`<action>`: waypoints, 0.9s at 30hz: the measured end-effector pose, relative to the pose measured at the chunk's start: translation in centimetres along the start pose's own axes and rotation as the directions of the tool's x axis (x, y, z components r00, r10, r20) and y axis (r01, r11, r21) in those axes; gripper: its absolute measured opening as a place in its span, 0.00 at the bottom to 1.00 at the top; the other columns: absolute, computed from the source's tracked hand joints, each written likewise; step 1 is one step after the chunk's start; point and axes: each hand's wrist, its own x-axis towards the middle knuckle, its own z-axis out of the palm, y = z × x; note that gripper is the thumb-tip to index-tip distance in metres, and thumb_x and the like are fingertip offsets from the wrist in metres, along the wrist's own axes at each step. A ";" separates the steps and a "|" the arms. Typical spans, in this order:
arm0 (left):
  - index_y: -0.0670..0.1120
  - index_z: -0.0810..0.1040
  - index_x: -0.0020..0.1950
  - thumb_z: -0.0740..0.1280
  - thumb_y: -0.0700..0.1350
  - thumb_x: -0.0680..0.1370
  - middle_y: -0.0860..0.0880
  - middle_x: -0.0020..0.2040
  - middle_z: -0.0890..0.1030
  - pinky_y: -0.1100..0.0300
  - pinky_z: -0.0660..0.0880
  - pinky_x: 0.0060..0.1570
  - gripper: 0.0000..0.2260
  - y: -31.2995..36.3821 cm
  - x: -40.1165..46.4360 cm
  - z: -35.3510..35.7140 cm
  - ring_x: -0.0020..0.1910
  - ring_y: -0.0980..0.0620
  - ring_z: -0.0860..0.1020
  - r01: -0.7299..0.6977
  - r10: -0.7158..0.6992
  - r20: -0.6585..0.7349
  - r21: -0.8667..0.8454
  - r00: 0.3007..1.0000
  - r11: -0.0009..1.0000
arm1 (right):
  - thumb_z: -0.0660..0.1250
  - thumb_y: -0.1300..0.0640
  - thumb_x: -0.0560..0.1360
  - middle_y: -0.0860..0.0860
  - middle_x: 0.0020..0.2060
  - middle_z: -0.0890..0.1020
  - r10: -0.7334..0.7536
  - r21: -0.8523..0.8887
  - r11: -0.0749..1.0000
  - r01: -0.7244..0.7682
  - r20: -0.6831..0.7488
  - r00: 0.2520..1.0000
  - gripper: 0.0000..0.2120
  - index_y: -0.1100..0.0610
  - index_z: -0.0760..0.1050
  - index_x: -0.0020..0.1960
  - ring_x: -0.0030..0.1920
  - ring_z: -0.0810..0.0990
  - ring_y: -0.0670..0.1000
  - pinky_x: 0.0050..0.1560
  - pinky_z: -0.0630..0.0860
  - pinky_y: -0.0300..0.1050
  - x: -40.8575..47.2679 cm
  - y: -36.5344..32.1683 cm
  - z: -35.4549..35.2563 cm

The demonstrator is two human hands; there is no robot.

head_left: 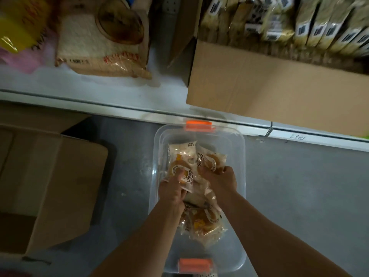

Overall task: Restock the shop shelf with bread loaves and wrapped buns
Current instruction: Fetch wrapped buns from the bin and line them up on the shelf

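Wrapped buns (201, 218) in bin (242, 172), left hand (172, 191), right hand (221, 179) gripping

1. Clear smooth plastic: bin (242, 154), with orange opaque plastic latches (198, 125).
2. Glossy, crinkled plastic film: bun wrappers (207, 220), part clear, part printed white.
3. Matt brown corrugated cardboard: box (279, 92) on the shelf, carton (50, 186) on the floor.
4. Smooth white painted finish, faintly shiny: shelf (99, 96).
5. Matt grey, smooth, a little scuffed: floor (299, 186).
6. Shiny clear film over pale sliced bread: loaf (89, 47).
7. Glossy yellow plastic film: bag (20, 23).
8. Shiny film with white paper-like labels: packs (319, 27) in the box, blurred.
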 end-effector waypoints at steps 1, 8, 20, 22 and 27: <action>0.44 0.77 0.57 0.77 0.43 0.73 0.42 0.52 0.82 0.52 0.80 0.46 0.16 0.5 -0.9 -0.1 0.46 0.46 0.81 -0.001 0.001 -0.002 -0.010 1.000 1.000 | 0.81 0.44 0.66 0.48 0.47 0.81 0.003 0.047 0.999 -0.004 0.004 1.000 0.28 0.51 0.72 0.58 0.47 0.80 0.50 0.45 0.78 0.48 -0.8 -0.5 -0.7; 0.44 0.78 0.57 0.76 0.48 0.73 0.42 0.41 0.82 0.54 0.77 0.40 0.16 5.1 -10.8 -1.0 0.41 0.44 0.78 -0.101 0.095 0.090 0.069 0.991 0.992 | 0.82 0.39 0.61 0.51 0.46 0.85 -0.003 0.215 0.977 -0.006 0.039 0.999 0.31 0.51 0.77 0.57 0.46 0.85 0.56 0.50 0.84 0.58 -8.7 -4.7 -5.8; 0.43 0.75 0.65 0.76 0.51 0.73 0.40 0.60 0.82 0.56 0.84 0.40 0.24 9.9 -30.7 -6.0 0.57 0.41 0.83 -0.274 0.252 0.261 0.053 0.932 0.960 | 0.84 0.39 0.58 0.56 0.49 0.86 -0.057 0.378 0.926 -0.008 0.160 0.985 0.37 0.55 0.77 0.61 0.45 0.87 0.58 0.52 0.84 0.59 -26.4 -9.4 -14.8; 0.43 0.76 0.63 0.75 0.50 0.73 0.40 0.59 0.82 0.59 0.83 0.39 0.22 11.0 -34.2 -7.0 0.58 0.41 0.82 -0.325 0.295 0.294 0.057 0.909 0.944 | 0.84 0.41 0.58 0.58 0.48 0.86 -0.089 0.386 0.922 0.006 0.198 0.976 0.37 0.56 0.79 0.60 0.44 0.87 0.58 0.51 0.84 0.56 -29.6 -10.7 -16.5; 0.47 0.77 0.61 0.76 0.46 0.73 0.45 0.61 0.82 0.54 0.82 0.55 0.19 15.3 -45.0 -8.5 0.56 0.45 0.83 -0.391 0.337 0.376 0.075 0.863 0.917 | 0.81 0.56 0.68 0.55 0.46 0.87 -0.237 0.418 0.904 0.094 0.304 0.923 0.22 0.59 0.79 0.59 0.43 0.85 0.52 0.45 0.81 0.46 -38.7 -15.8 -21.5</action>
